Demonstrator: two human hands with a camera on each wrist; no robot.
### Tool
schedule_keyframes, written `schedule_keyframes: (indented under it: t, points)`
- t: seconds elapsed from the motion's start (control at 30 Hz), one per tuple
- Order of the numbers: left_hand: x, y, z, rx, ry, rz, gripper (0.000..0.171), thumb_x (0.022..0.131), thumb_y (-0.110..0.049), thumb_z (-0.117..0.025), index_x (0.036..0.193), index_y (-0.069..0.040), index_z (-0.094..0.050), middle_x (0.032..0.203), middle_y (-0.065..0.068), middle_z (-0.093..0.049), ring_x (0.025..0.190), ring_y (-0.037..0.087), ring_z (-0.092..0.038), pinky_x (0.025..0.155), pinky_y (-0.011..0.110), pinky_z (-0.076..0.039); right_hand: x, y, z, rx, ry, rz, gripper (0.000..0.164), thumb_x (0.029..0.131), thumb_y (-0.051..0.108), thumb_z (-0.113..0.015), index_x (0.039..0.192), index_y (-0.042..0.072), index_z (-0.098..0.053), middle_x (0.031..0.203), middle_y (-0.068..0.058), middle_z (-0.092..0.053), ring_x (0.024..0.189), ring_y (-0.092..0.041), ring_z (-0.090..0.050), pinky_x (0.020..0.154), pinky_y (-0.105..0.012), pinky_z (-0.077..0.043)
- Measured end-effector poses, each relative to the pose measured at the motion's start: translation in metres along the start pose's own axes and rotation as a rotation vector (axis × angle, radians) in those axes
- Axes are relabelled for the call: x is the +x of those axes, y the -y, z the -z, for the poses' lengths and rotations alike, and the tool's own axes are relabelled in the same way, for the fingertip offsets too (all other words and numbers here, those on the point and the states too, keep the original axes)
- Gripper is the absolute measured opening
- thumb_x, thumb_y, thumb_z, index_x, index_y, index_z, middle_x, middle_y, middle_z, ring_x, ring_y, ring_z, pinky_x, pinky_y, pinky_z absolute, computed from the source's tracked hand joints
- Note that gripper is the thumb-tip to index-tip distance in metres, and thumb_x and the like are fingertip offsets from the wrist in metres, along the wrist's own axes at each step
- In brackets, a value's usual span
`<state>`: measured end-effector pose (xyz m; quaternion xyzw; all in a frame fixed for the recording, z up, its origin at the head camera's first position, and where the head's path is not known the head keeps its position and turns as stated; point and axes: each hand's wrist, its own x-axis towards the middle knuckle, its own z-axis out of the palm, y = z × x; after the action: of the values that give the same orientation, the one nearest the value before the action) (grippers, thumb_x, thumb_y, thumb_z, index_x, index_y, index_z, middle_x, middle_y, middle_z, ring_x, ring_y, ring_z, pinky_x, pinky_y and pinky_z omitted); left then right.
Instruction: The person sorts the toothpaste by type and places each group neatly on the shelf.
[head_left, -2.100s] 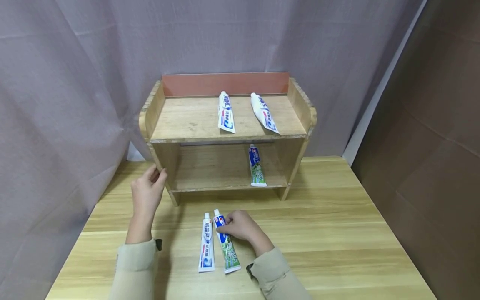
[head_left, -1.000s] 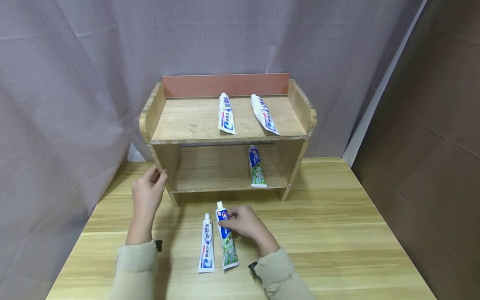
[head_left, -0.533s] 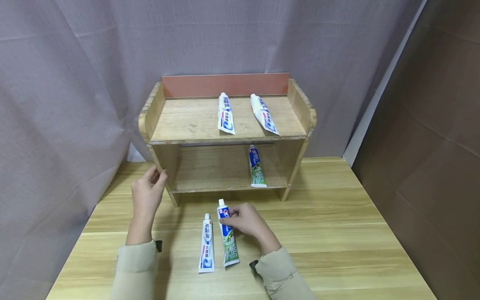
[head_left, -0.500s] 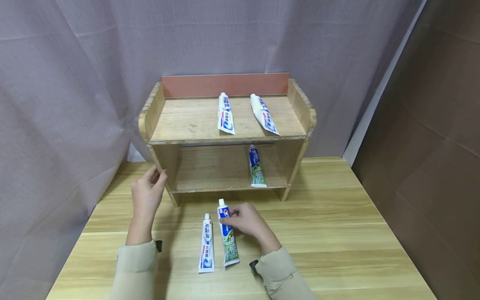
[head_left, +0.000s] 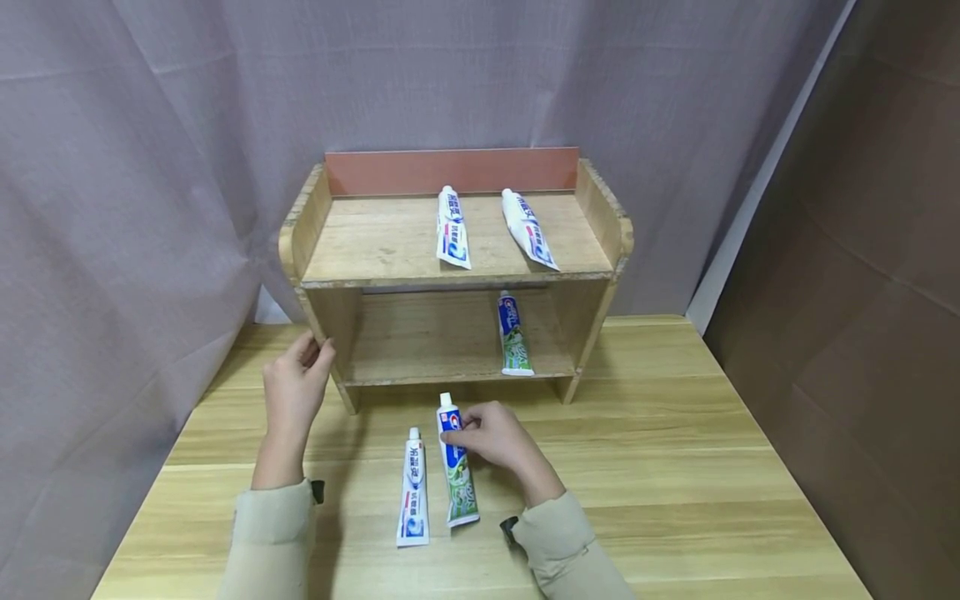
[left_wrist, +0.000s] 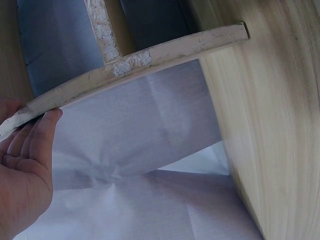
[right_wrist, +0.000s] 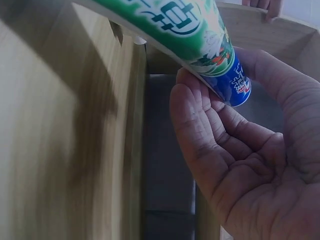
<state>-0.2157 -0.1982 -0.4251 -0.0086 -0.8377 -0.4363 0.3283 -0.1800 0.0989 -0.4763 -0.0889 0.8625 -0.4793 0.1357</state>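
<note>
A blue and green toothpaste tube [head_left: 457, 471] is pinched near its capped end between the thumb and fingers of my right hand [head_left: 498, 433]. The right wrist view shows the same tube [right_wrist: 185, 30] slanting up from the fingertips. Just left of it a white toothpaste tube [head_left: 412, 492] lies on the table, cap away from me. My left hand [head_left: 296, 375] pinches the front edge of the left side panel of a small wooden shelf [head_left: 375, 242]. In the left wrist view, thumb and fingers of that hand [left_wrist: 30, 165] lie on either side of the panel edge [left_wrist: 170, 50].
Two white toothpaste tubes [head_left: 453, 227] [head_left: 529, 228] lie on the upper board. On the lower board, toward the right, lies another blue and green tube [head_left: 514, 333]. Grey curtain [head_left: 450, 75] hangs behind the shelf, and a brown panel [head_left: 840, 250] borders the table [head_left: 675, 467] on the right.
My right hand has taken the blue and green toothpaste tube and moved it a little away from me, toward the shelf, and slightly right. My left hand has stayed at the side panel.
</note>
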Motion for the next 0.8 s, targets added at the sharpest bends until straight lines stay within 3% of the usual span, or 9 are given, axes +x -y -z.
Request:
schedule_keyframes:
  t: [0.2, 0.43, 0.8]
  points:
    - [-0.0003, 0.0, 0.0, 0.001, 0.003, 0.007, 0.023, 0.095, -0.015, -0.068, 0.113, -0.003, -0.074, 0.103, 0.02, -0.073, 0.093, 0.034, -0.074, 0.08, 0.035, -0.06, 0.0001, 0.0025, 0.0036, -0.011, -0.006, 0.004, 0.03, 0.084, 0.037, -0.081, 0.094, 0.009, -0.073, 0.073, 0.0, -0.068, 0.074, -0.035, -0.068, 0.056, -0.03, -0.055]
    - [-0.0006, -0.0022, 0.0012, 0.001, 0.006, 0.005, 0.025, 0.094, -0.016, -0.068, 0.114, -0.002, -0.074, 0.104, 0.02, -0.073, 0.094, 0.033, -0.074, 0.08, 0.036, -0.06, -0.0004, 0.0049, 0.0064, -0.041, -0.021, 0.024, 0.032, 0.084, 0.038, -0.081, 0.095, 0.009, -0.073, 0.071, 0.001, -0.067, 0.062, -0.016, -0.06, 0.056, -0.029, -0.054]
    - [-0.0009, -0.003, 0.0014, -0.019, 0.012, 0.007, 0.026, 0.094, -0.015, -0.068, 0.116, -0.002, -0.073, 0.106, 0.021, -0.072, 0.095, 0.033, -0.074, 0.08, 0.032, -0.06, -0.0005, 0.0101, 0.0097, -0.046, -0.033, 0.028, 0.031, 0.083, 0.038, -0.081, 0.091, 0.009, -0.072, 0.071, 0.0, -0.066, 0.062, -0.014, -0.059, 0.055, -0.027, -0.053]
